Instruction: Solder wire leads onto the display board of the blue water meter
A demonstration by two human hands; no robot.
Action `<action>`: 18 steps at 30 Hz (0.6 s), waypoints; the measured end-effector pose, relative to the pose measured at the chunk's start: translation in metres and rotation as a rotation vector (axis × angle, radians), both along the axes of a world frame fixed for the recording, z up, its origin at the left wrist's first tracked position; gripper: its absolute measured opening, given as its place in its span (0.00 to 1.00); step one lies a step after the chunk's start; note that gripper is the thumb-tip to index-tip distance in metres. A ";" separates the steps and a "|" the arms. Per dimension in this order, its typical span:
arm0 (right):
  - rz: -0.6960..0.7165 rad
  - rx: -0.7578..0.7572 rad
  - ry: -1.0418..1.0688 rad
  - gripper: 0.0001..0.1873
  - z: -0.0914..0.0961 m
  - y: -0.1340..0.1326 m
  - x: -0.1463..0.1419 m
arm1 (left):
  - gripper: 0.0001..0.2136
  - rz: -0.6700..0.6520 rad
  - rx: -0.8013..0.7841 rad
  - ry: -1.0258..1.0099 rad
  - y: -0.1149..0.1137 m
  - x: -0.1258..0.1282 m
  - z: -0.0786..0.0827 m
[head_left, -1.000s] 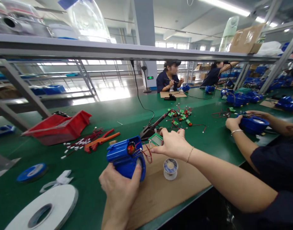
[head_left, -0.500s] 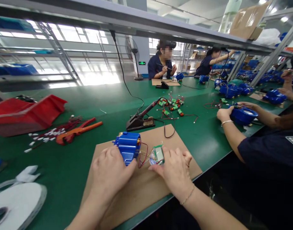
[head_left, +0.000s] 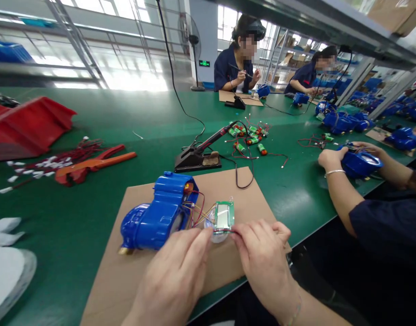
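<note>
A green circuit board [head_left: 224, 214] with a grey display lies tilted on a clear round plastic piece [head_left: 219, 237]. My left hand [head_left: 181, 267] has its fingers together, thumb and fingertip at the board's near left corner. Pinched at the near right corner is my right hand [head_left: 262, 251]; a dark red wire [head_left: 224, 231] runs along that near edge between both hands. Thin coloured wires [head_left: 197, 213] link the board to a blue water meter body [head_left: 160, 213], which rests on its side on a cardboard sheet [head_left: 109, 271]. My fingers partly cover the board's corners.
Behind the cardboard stands a soldering iron [head_left: 211, 138] in its black holder [head_left: 191, 158]. Several green batteries [head_left: 252, 136] with leads lie beyond. Orange pliers [head_left: 92, 165], white-plugged wires [head_left: 51, 163] and a red bin [head_left: 31, 127] are left. A co-worker's hands [head_left: 333, 158] hold another blue body at right.
My left hand has let go of the blue meter body and moved right to the circuit board. My right hand has shifted to the board's near right corner. The view has tilted down.
</note>
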State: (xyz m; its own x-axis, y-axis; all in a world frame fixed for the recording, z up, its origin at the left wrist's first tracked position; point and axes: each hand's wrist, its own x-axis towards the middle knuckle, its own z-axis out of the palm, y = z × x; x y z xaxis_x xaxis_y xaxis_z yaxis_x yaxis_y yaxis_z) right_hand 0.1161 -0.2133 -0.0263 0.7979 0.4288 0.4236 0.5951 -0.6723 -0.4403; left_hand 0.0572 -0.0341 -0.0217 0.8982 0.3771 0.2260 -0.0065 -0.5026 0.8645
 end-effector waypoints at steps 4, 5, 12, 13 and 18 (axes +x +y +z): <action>0.042 0.042 -0.126 0.12 -0.007 0.000 0.004 | 0.17 -0.148 0.277 0.018 -0.007 0.012 -0.014; 0.063 0.038 -0.131 0.12 -0.009 0.001 0.005 | 0.18 -0.134 0.262 0.047 -0.005 0.015 -0.013; 0.338 0.132 0.041 0.10 0.004 0.011 0.009 | 0.14 -0.093 -0.087 0.319 0.007 0.025 0.010; 0.401 0.187 0.128 0.12 0.006 0.011 0.011 | 0.15 -0.089 -0.222 0.361 0.008 0.027 0.011; 0.378 0.678 0.546 0.09 -0.013 0.005 0.034 | 0.18 -0.041 -0.484 0.402 0.007 0.034 0.006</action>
